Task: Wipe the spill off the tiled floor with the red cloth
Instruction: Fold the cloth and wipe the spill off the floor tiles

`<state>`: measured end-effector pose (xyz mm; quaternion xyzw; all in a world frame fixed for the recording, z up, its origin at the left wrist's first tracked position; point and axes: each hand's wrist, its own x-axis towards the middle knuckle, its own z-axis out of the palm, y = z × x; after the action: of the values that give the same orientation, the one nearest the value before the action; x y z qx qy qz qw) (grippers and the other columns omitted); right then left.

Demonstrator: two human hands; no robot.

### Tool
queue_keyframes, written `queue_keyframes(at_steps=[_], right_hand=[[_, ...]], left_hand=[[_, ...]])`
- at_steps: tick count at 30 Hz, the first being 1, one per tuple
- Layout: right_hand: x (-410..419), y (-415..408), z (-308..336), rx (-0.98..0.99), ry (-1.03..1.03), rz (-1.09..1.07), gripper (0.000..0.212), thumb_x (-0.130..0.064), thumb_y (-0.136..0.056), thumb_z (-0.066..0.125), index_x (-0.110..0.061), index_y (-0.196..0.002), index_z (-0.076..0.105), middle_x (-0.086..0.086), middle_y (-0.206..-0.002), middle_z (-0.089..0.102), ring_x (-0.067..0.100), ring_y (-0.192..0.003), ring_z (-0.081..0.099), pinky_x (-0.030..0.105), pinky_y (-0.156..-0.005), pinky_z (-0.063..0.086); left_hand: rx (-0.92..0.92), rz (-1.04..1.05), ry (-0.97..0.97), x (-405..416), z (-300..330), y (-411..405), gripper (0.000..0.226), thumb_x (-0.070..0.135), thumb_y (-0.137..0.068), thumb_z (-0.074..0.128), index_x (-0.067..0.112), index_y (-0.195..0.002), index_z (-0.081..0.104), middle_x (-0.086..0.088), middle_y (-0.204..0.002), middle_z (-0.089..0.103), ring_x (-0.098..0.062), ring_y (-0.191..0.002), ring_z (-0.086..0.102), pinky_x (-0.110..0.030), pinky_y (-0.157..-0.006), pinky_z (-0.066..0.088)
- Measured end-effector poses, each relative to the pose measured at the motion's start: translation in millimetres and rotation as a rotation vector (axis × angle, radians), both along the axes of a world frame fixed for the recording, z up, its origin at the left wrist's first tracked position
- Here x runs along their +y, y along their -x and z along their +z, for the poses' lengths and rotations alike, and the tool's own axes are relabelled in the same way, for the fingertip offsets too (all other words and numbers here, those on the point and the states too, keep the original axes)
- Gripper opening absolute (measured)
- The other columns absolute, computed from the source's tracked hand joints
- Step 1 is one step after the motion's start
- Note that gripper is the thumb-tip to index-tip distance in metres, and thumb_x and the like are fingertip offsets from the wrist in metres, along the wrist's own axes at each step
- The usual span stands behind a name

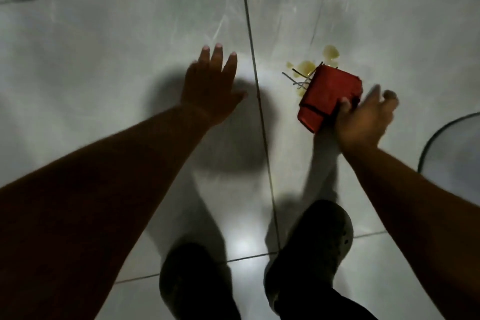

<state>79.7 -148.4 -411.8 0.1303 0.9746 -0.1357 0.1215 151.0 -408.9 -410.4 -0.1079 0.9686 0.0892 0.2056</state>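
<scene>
A folded red cloth (326, 95) hangs in my right hand (363, 119), gripped at its near corner, with loose threads trailing from its far edge. Just beyond and partly under it, a yellowish spill (330, 52) lies in several small puddles on the pale tiled floor (130, 47). Whether the cloth touches the floor I cannot tell. My left hand (213, 86) is stretched out over the tile to the left of the spill, fingers spread, holding nothing.
Dark grout lines (255, 80) cross the floor. My two feet in dark shoes (309, 249) stand at the bottom middle. A round dark-rimmed object (428, 143) sits at the right edge. Lighting is dim with strong shadows.
</scene>
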Motion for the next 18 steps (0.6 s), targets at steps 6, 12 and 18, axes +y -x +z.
queue_keyframes(at_steps=[6,12,18], right_hand=[[-22,-37,-23,-0.167,-0.049,0.514,0.059,-0.032,-0.102,0.031,0.0,-0.15,0.017,0.023,-0.161,0.005,0.042,-0.149,0.0,0.047,-0.12,0.013],[8,-1,-18,-0.222,-0.06,0.334,0.061,-0.033,-0.103,0.031,0.003,-0.149,0.015,0.026,-0.16,0.003,0.046,-0.147,0.0,0.047,-0.12,0.005],[-54,51,-35,-0.132,-0.092,0.424,0.06,-0.031,-0.102,0.028,0.004,-0.149,0.015,0.033,-0.158,0.004,0.056,-0.143,0.004,0.052,-0.12,0.004]], left_hand=[[0.076,-0.053,0.078,-35,-42,-5,0.095,0.076,-0.083,0.031,0.021,-0.154,0.003,-0.016,-0.163,0.0,-0.04,-0.149,0.0,-0.056,-0.119,0.006],[0.109,-0.043,0.029,-41,-51,-4,0.095,0.077,-0.08,0.031,0.025,-0.154,0.002,-0.015,-0.164,-0.001,-0.042,-0.149,-0.002,-0.059,-0.117,0.005],[0.208,-0.033,0.055,-38,-60,-11,0.091,0.078,-0.083,0.024,0.025,-0.154,0.005,-0.015,-0.163,0.005,-0.04,-0.149,0.003,-0.058,-0.119,0.009]])
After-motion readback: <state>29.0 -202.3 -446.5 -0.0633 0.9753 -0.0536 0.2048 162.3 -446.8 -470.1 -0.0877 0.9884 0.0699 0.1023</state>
